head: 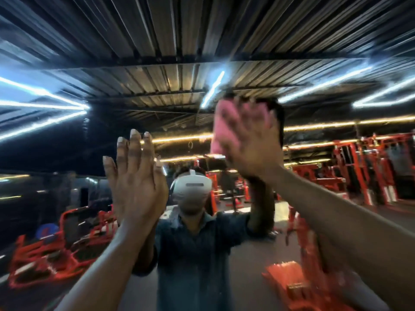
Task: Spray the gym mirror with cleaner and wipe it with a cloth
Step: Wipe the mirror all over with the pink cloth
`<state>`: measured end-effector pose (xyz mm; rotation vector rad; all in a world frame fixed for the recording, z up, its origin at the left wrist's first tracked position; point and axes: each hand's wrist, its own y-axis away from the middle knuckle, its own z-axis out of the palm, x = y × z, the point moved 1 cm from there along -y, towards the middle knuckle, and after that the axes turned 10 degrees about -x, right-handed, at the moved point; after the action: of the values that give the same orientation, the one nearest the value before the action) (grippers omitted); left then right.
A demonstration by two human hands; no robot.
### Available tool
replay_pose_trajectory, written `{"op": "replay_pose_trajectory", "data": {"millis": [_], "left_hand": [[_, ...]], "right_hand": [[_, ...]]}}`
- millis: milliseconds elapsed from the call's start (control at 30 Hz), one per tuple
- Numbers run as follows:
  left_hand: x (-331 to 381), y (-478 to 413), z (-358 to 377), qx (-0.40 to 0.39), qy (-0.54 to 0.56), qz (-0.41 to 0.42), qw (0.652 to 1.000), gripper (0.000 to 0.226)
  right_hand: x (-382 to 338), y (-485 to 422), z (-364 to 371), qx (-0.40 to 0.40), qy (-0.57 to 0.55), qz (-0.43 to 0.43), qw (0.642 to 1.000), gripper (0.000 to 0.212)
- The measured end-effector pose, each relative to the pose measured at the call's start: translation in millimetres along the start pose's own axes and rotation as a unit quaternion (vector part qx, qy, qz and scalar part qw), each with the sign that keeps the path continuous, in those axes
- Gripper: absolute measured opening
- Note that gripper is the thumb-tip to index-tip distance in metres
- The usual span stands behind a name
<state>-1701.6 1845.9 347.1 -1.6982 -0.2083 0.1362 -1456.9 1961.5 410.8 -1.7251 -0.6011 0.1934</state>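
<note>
The gym mirror (67, 142) fills the view in front of me and reflects the room and my own figure. My left hand (134, 178) is raised with straight fingers, its palm flat toward the glass and holding nothing. My right hand (247, 142) is blurred with motion and presses a pink cloth (221, 126) against the mirror higher up, fingers spread over it. No spray bottle is in sight.
Reflected in the glass are red gym machines (363, 164) at the right, more red frames (51, 259) at the lower left, a corrugated metal ceiling (179, 41) and bright tube lights (40, 104).
</note>
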Motion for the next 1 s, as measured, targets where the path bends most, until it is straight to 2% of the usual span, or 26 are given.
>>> {"op": "replay_pose_trajectory", "data": {"millis": [67,100,133,167,233,333,400,467,533,600,667,700,733,800,900,1000], "left_hand": [[0.3,0.5,-0.8,-0.012,0.007,0.006,1.000,0.063],[0.0,0.1,-1.7,-0.017,0.011,0.006,1.000,0.063],[-0.5,-0.4,-2.1,-0.021,0.016,0.004,1.000,0.063],[-0.7,-0.8,-2.0,-0.023,0.018,0.001,1.000,0.063],[-1.1,0.5,-2.3,-0.027,0.019,-0.002,0.999,0.063],[-2.2,-0.7,-9.0,-0.025,0.052,-0.002,0.998,0.061],[-4.4,-2.2,-14.7,-0.025,0.064,0.009,0.998,0.060],[-11.0,-3.8,-18.7,-0.021,0.057,0.027,0.998,0.060],[-22.4,-2.3,-20.0,-0.015,0.026,0.043,0.999,0.061],[-35.1,0.1,-21.0,-0.004,-0.003,0.039,0.999,0.061],[-48.0,0.4,-23.8,0.001,-0.038,0.029,0.999,0.060],[-54.4,-0.1,-24.7,0.002,-0.047,0.021,0.999,0.061],[-61.1,-1.3,-24.9,0.002,-0.049,0.012,0.999,0.062],[-73.3,-1.7,-24.5,-0.001,-0.053,0.003,0.999,0.063],[-80.0,1.3,-22.8,-0.008,-0.056,0.016,0.998,0.064],[-80.7,1.3,-21.0,0.000,-0.060,0.016,0.998,0.064]], "right_hand": [[4.2,-21.2,-4.8,0.023,-0.034,0.150,0.988,0.079],[-3.4,-26.3,-6.9,0.029,-0.056,0.198,0.978,0.077],[-16.8,-26.0,-8.2,0.030,-0.064,0.210,0.975,0.076],[-33.1,-18.4,-6.6,0.022,-0.055,0.181,0.982,0.076],[-67.0,18.5,2.5,-0.013,-0.028,0.033,0.999,0.074],[-90.0,93.4,11.1,-0.086,0.000,-0.179,0.980,0.071],[-83.2,111.0,11.9,-0.108,0.017,-0.263,0.958,0.070],[-70.3,87.6,6.8,-0.110,0.034,-0.299,0.947,0.070],[-56.5,39.0,-1.3,-0.079,0.035,-0.223,0.971,0.072],[-42.9,-15.8,-10.4,-0.043,0.003,-0.049,0.998,0.076],[-43.8,-56.5,-18.7,-0.004,-0.050,0.112,0.992,0.077],[-52.9,-68.1,-20.6,0.008,-0.069,0.155,0.985,0.076],[-68.3,-72.5,-20.6,0.018,-0.080,0.161,0.984,0.075],[-106.9,-55.2,-13.7,0.027,-0.077,0.069,0.994,0.074],[-146.4,29.5,3.6,-0.030,-0.066,-0.109,0.991,0.072],[-128.3,108.1,17.3,-0.085,-0.051,-0.153,0.983,0.072]]}}
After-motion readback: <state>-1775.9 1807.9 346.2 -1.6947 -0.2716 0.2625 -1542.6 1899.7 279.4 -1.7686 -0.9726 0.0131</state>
